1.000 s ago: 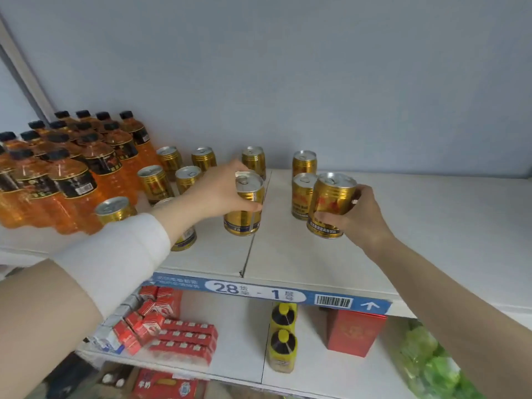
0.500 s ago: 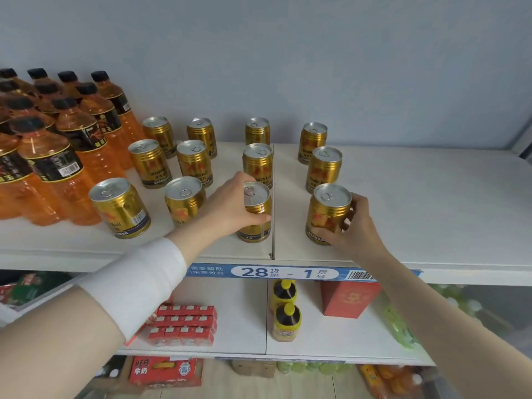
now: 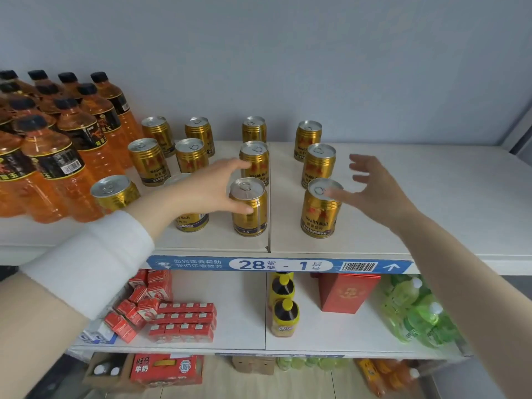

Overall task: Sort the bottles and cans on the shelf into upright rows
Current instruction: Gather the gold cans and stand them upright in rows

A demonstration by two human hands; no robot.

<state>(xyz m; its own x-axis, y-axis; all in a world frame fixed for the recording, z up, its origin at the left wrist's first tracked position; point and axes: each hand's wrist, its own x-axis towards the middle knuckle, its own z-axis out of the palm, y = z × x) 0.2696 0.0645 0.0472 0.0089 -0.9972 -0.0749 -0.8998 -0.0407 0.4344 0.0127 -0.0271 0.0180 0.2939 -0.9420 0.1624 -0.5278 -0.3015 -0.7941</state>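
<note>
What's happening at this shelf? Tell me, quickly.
A person is lining up gold cans on the top shelf. The left hand is open, its thumb against the front can by the shelf seam. The right hand is open beside the front right can, gripping nothing. The cans in view stand upright in rows, next to the orange bottles.

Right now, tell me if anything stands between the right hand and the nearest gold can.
Nothing visible does. The open right hand hovers just right of the front gold can, thumb near its rim.
</note>
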